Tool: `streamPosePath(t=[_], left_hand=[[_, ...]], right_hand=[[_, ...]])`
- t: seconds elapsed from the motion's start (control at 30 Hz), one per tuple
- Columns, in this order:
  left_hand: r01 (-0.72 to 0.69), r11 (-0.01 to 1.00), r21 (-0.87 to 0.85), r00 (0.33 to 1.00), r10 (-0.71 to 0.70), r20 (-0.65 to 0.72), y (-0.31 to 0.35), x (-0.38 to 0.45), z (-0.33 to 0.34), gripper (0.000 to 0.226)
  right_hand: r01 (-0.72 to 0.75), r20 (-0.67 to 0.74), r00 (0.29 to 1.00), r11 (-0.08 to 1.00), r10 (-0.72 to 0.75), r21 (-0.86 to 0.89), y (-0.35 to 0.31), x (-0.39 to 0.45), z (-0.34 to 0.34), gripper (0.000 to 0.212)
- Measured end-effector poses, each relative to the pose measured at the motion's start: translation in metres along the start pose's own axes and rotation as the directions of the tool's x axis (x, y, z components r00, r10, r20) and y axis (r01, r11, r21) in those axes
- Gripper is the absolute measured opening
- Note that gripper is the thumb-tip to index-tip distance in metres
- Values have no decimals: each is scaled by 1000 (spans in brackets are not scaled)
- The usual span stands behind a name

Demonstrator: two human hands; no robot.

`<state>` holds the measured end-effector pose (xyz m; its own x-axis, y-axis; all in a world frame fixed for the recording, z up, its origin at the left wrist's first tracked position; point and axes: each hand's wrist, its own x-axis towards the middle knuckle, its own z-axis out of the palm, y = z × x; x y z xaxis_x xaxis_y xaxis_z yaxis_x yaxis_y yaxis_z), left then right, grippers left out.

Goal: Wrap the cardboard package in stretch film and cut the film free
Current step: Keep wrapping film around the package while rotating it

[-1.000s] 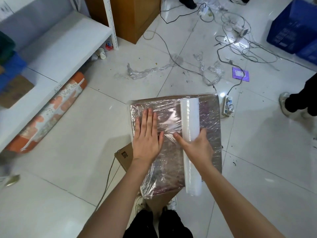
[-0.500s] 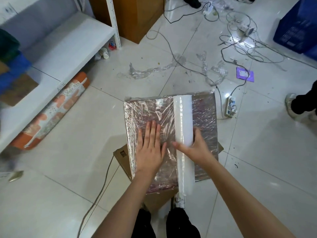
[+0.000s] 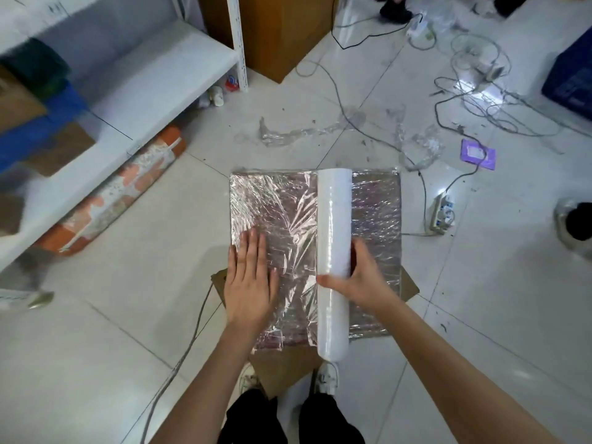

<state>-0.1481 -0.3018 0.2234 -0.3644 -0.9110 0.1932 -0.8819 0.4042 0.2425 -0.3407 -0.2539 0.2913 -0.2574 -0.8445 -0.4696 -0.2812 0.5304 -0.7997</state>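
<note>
A flat cardboard package point(image 3: 374, 219), already covered in crinkled stretch film point(image 3: 288, 206), lies on the tiled floor point(image 3: 128, 315) just in front of the person's feet. The left hand point(image 3: 251, 280) lies flat on the near-left part of the wrapped top, fingers straight and together, pressing the film down and gripping nothing. The right hand point(image 3: 360, 277) grips the white roll of stretch film point(image 3: 333, 251), thumb curled round its left side and fingers wrapped behind it, where most of them are hidden by the roll. The roll lies lengthwise across the package, its far end at the package's far edge and its near end overhanging the near edge. A loose sheet of film runs from the roll leftward toward the left hand. Beneath the package, a brown cardboard piece point(image 3: 282, 370) shows only at its corners; the rest is covered. Crumpled film scraps point(image 3: 288, 133) and tangled cables point(image 3: 480, 100) lie on the floor beyond, with a power strip point(image 3: 442, 214) just to the right of the package. A white shelf point(image 3: 128, 91) stands at the left, an orange patterned roll point(image 3: 121, 193) partly tucked beneath it. At the right edge another person's shoe is blurred and cut off.
</note>
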Motion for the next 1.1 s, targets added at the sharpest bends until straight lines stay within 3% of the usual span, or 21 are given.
streamPosePath(t=[0.27, 0.53, 0.73, 0.9, 1.1], left_hand=[[-25, 999, 38, 1000, 25, -10, -7, 8, 10, 61], [-12, 1000, -4, 1000, 12, 10, -6, 5, 11, 61], [-74, 954, -289, 994, 48, -95, -8, 3, -6, 67], [-106, 992, -68, 993, 102, -64, 20, -25, 13, 61], [-42, 999, 0, 999, 42, -3, 20, -38, 39, 61]], right_hand=[[18, -38, 999, 992, -13, 123, -7, -9, 0, 77], [29, -219, 976, 979, 16, 200, -3, -10, -3, 76], [34, -276, 961, 970, 35, 240, 0, -8, -1, 71], [15, -297, 953, 970, 60, 244, 4, -6, -5, 69], [-54, -207, 974, 983, 91, 176, 6, -4, -2, 61]])
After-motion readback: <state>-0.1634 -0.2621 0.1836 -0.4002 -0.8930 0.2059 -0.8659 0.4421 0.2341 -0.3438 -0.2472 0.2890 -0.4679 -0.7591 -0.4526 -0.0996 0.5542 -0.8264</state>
